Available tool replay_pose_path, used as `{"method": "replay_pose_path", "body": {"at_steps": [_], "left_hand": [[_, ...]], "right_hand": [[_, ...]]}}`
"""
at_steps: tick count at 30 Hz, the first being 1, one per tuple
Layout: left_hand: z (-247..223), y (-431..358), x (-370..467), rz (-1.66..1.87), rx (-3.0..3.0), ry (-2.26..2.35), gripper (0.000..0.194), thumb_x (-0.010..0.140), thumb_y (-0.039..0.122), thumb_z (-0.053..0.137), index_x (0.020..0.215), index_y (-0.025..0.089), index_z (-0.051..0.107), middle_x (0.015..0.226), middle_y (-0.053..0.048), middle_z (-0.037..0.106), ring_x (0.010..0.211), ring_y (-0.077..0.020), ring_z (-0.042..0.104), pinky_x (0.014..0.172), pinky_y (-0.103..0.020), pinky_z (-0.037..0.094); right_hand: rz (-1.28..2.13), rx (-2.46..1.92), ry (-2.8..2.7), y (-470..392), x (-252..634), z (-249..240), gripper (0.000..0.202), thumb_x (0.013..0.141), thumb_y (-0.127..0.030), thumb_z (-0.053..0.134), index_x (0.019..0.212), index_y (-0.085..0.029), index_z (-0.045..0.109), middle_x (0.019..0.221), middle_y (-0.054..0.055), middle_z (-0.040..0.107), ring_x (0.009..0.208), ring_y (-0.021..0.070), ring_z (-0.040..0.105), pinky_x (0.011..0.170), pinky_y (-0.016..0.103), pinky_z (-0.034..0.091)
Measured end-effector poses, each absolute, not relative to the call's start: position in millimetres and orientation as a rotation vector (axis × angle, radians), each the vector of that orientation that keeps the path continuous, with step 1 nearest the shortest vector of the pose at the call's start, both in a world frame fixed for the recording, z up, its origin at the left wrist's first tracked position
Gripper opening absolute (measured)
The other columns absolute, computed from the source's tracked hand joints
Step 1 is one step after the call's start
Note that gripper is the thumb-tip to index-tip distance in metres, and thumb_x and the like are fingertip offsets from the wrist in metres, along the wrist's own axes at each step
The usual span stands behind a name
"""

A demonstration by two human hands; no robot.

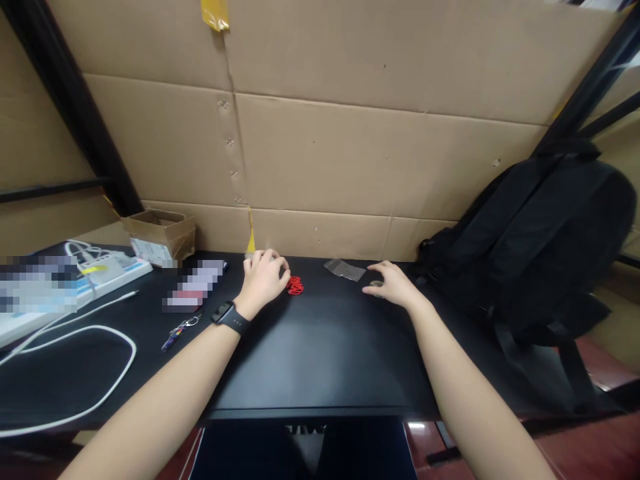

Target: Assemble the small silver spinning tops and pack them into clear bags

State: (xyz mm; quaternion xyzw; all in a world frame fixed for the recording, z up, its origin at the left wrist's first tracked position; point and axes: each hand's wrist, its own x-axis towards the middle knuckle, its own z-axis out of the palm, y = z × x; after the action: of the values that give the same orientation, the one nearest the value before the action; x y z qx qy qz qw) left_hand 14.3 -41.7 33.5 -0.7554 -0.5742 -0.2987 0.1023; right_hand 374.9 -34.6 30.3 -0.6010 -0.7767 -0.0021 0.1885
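My left hand point(265, 277), with a black watch point(231, 316) on its wrist, is palm down over the dark table. Its fingers are bent and slightly apart, and their tips are partly hidden. Right beside its thumb lies a small heap of thin red loops point(295, 285); whether they touch cannot be told. My right hand point(393, 285) is open, thumb and fingers apart. A small roundish thing point(377, 285), partly covered, shows between them, its kind unclear. Just left of that hand, a clear plastic bag point(345, 269) lies flat near the back of the table.
A black backpack point(545, 233) stands at the right. On the left are a small cardboard box point(160, 233), a blurred-out flat item point(196, 287), a keyring point(181, 331), a white power strip point(125, 272) and a white cable point(131, 347). Cardboard walls point(325, 153) close off the back.
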Motion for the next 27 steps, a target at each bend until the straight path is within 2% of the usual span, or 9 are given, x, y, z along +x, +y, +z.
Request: {"method": "replay_pose_path", "body": {"at_steps": [2, 5, 9, 15, 17, 20, 22, 25, 27], "left_hand": [[33.1, -41.0, 12.4, -0.870, -2.236, -1.708, 0.017, 0.090, 0.034, 0.056, 0.087, 0.025, 0.071, 0.113, -0.009, 0.062, 0.117, -0.0317, 0.044, 0.092, -0.046, 0.034], [34.8, -42.0, 11.6, -0.867, -2.227, -1.732, 0.017, 0.089, 0.033, 0.056, 0.088, 0.025, 0.071, 0.111, -0.009, 0.062, 0.116, -0.0317, 0.045, 0.091, -0.046, 0.035], [37.9, -43.9, 14.7, -0.890, -2.267, -1.748, 0.017, 0.089, 0.033, 0.056, 0.089, 0.025, 0.071, 0.108, -0.009, 0.063, 0.114, -0.0311, 0.047, 0.093, -0.046, 0.036], [37.3, -42.1, 20.9, -1.072, -2.414, -1.699, 0.017, 0.088, 0.033, 0.058, 0.099, 0.026, 0.068, 0.108, -0.006, 0.068, 0.113, -0.0306, 0.052, 0.095, -0.047, 0.039], [36.7, -42.8, 23.9, -1.218, -2.529, -1.641, 0.023, 0.090, 0.033, 0.057, 0.111, 0.025, 0.062, 0.109, -0.006, 0.068, 0.109, -0.0275, 0.058, 0.096, -0.045, 0.042], [33.9, -46.9, 32.8, -1.489, -2.729, -1.661, 0.041, 0.094, 0.038, 0.054, 0.131, 0.023, 0.046, 0.115, -0.009, 0.068, 0.105, -0.0234, 0.065, 0.095, -0.041, 0.048], [30.9, -51.1, 41.6, -1.672, -2.798, -1.705, 0.048, 0.096, 0.043, 0.052, 0.138, 0.024, 0.036, 0.124, -0.012, 0.066, 0.111, -0.0237, 0.065, 0.098, -0.042, 0.048], [27.4, -57.7, 55.3, -2.032, -2.863, -1.626, 0.049, 0.099, 0.046, 0.049, 0.139, 0.025, 0.030, 0.130, -0.014, 0.065, 0.120, -0.0229, 0.063, 0.105, -0.044, 0.045], [27.1, -61.0, 61.9, -2.301, -2.903, -1.500, 0.047, 0.100, 0.046, 0.049, 0.138, 0.025, 0.030, 0.122, -0.012, 0.069, 0.114, -0.0209, 0.066, 0.103, -0.042, 0.046]], "right_hand": [[-0.131, -1.620, -2.273, -35.5, 344.2, 29.1, 0.051, 0.084, -0.043, 0.070, 0.129, -0.021, 0.063, 0.132, 0.014, 0.061, 0.120, 0.0281, 0.057, 0.099, 0.038, 0.044], [-0.314, -1.679, -2.394, -30.7, 300.6, 28.0, 0.048, 0.089, -0.027, 0.059, 0.137, -0.019, 0.056, 0.142, 0.016, 0.055, 0.128, 0.0311, 0.051, 0.104, 0.043, 0.039], [-0.327, -1.812, -2.414, -13.9, 272.3, 32.4, 0.053, 0.088, -0.020, 0.055, 0.141, -0.016, 0.050, 0.126, 0.019, 0.066, 0.117, 0.0318, 0.061, 0.100, 0.045, 0.039], [-0.254, -1.801, -2.386, -3.7, 270.5, 44.3, 0.042, 0.091, -0.014, 0.047, 0.132, -0.023, 0.055, 0.115, 0.014, 0.072, 0.104, 0.0277, 0.069, 0.091, 0.040, 0.046], [-0.079, -1.668, -2.309, -9.0, 271.1, 48.1, 0.045, 0.093, -0.014, 0.045, 0.136, -0.026, 0.050, 0.113, 0.011, 0.072, 0.098, 0.0234, 0.071, 0.087, 0.036, 0.049], [0.540, -1.254, -1.970, -22.4, 268.7, 51.6, 0.043, 0.092, -0.021, 0.050, 0.134, -0.027, 0.044, 0.105, 0.004, 0.071, 0.076, 0.0161, 0.071, 0.077, 0.031, 0.054], [0.903, -0.978, -1.671, -33.2, 264.4, 51.6, 0.042, 0.089, -0.029, 0.059, 0.129, -0.029, 0.043, 0.101, 0.001, 0.068, 0.068, 0.0142, 0.068, 0.071, 0.032, 0.057], [1.123, -0.751, -1.339, -49.0, 255.4, 48.3, 0.038, 0.084, -0.033, 0.070, 0.115, -0.031, 0.048, 0.100, -0.001, 0.064, 0.076, 0.0155, 0.069, 0.072, 0.032, 0.058], [1.141, -0.722, -1.256, -57.1, 249.9, 44.8, 0.026, 0.082, -0.032, 0.073, 0.102, -0.028, 0.056, 0.099, -0.001, 0.063, 0.083, 0.0160, 0.068, 0.075, 0.030, 0.057]]}}
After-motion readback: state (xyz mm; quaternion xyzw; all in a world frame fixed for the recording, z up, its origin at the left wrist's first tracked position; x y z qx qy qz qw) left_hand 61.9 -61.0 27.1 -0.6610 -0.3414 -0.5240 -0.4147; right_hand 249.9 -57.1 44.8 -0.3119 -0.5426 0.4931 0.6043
